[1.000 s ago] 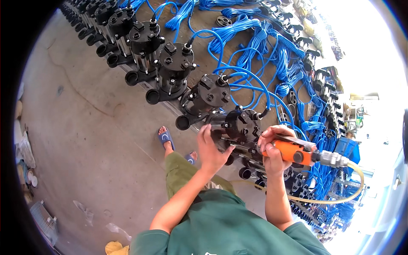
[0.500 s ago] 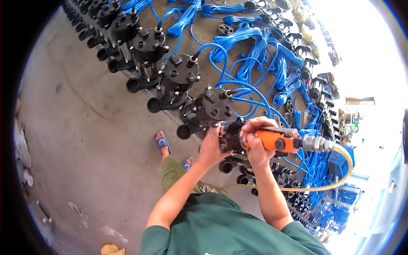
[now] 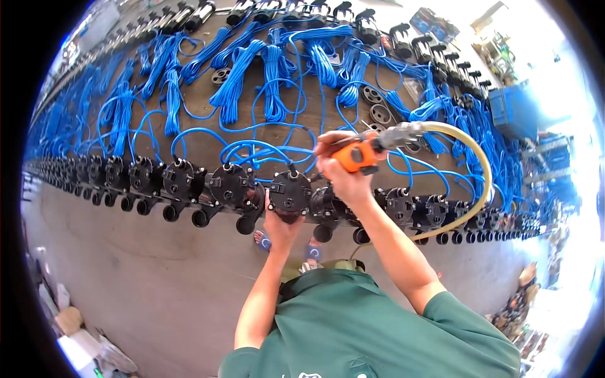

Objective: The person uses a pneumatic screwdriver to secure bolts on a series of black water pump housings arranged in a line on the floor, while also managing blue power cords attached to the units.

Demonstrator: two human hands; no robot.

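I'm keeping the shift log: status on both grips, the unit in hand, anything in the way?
Left grip on black-topped unit. Right grip holding orange tool, tip contact unclear. Unit stands in row. Neighbouring units close on both sides.

orange tool (image 3: 354,155): 1 | hose (image 3: 486,173): 1 | hands (image 3: 283,229): 2 | sandals (image 3: 313,253): 2 | black pumps (image 3: 290,192): uncountable

A brown desk (image 3: 200,88) is carrying black cylindrical units (image 3: 234,186) on both sides of the left grip (image 3: 282,228). Beyond the right grip (image 3: 343,170), blue cable bundles (image 3: 274,82) and dark wheels (image 3: 380,114) are lying.
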